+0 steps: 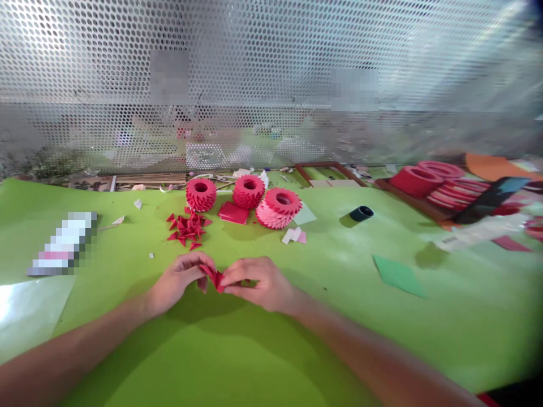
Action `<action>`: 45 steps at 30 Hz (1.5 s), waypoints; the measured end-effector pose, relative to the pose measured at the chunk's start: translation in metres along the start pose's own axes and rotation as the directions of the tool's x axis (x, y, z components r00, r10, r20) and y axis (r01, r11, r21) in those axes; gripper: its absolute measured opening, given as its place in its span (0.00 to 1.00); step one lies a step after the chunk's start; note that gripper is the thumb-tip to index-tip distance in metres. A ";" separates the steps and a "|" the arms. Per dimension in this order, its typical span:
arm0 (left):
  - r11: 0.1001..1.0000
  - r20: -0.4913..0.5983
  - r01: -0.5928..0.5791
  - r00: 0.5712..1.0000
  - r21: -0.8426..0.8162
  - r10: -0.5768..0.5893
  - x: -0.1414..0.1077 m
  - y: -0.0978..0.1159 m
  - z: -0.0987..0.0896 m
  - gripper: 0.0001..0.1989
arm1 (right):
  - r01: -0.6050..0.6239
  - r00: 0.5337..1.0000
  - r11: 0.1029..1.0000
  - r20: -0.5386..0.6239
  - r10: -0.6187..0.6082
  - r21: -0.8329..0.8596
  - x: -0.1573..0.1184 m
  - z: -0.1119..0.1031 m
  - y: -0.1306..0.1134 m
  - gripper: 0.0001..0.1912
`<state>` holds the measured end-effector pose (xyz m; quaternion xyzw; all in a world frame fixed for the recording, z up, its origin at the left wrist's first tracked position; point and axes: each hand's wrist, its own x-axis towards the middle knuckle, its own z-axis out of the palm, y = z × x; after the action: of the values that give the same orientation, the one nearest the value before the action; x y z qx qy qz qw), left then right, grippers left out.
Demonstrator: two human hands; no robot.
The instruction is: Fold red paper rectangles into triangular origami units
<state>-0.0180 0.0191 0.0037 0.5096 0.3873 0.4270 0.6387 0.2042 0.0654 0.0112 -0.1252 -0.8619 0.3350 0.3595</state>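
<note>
Bare forearms [72, 362] are extended low; a small folded red paper piece [214, 278] is pinched tightly between the closed fingers of the left hand [178, 280] and right hand [258, 282].

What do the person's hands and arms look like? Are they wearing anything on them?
The left hand and the right hand are bare, with no gloves. The left forearm and the right forearm are bare too. No sleeve shows, and no watch or bracelet is visible at either wrist.
</note>
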 end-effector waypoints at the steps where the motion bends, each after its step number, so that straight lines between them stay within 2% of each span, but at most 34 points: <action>1: 1.000 -0.001 0.002 1.000 -0.005 -0.002 0.000 0.000 0.000 0.09 | -0.015 1.000 1.000 0.003 0.015 0.021 0.000 0.000 0.000 0.05; 7: 1.000 -0.005 0.012 1.000 -0.013 -0.012 0.000 0.002 0.002 0.09 | -0.148 0.989 0.977 0.022 0.147 0.153 0.002 -0.001 -0.003 0.04; 13: 1.000 -0.004 0.007 1.000 -0.019 -0.007 -0.001 0.004 0.002 0.09 | -0.308 0.951 0.927 0.103 0.292 0.215 0.002 -0.002 -0.006 0.06; 27: 1.000 -0.007 -0.010 1.000 0.008 0.010 0.000 0.004 0.002 0.07 | -0.406 0.914 0.876 0.130 0.385 0.262 0.000 -0.003 -0.003 0.07; 29: 1.000 -0.018 -0.007 1.000 0.012 0.007 -0.001 0.005 0.003 0.07 | -0.444 0.896 0.860 0.119 0.428 0.250 0.001 -0.003 -0.004 0.08; 33: 1.000 -0.039 -0.018 0.999 0.011 0.018 -0.001 0.006 0.005 0.07 | -0.575 0.818 0.783 0.127 0.562 0.238 0.002 -0.003 -0.006 0.12; 36: 1.000 -0.045 -0.023 0.999 0.014 0.024 -0.001 0.006 0.005 0.08 | -0.627 0.778 0.738 0.143 0.612 0.250 0.003 -0.002 -0.007 0.13; 40: 0.999 -0.047 -0.035 0.998 0.022 0.036 -0.001 0.007 0.006 0.08 | -0.642 0.761 0.711 0.124 0.637 0.289 0.004 -0.001 -0.007 0.15; 45: 0.998 -0.049 -0.023 0.998 0.060 0.026 -0.002 0.008 0.007 0.07 | -0.626 0.770 0.704 0.122 0.626 0.336 0.005 0.000 -0.008 0.16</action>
<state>-0.0130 0.0163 0.0133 0.5221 0.4095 0.4356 0.6082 0.2004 0.0614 0.0192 -0.3426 -0.6920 0.5878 0.2414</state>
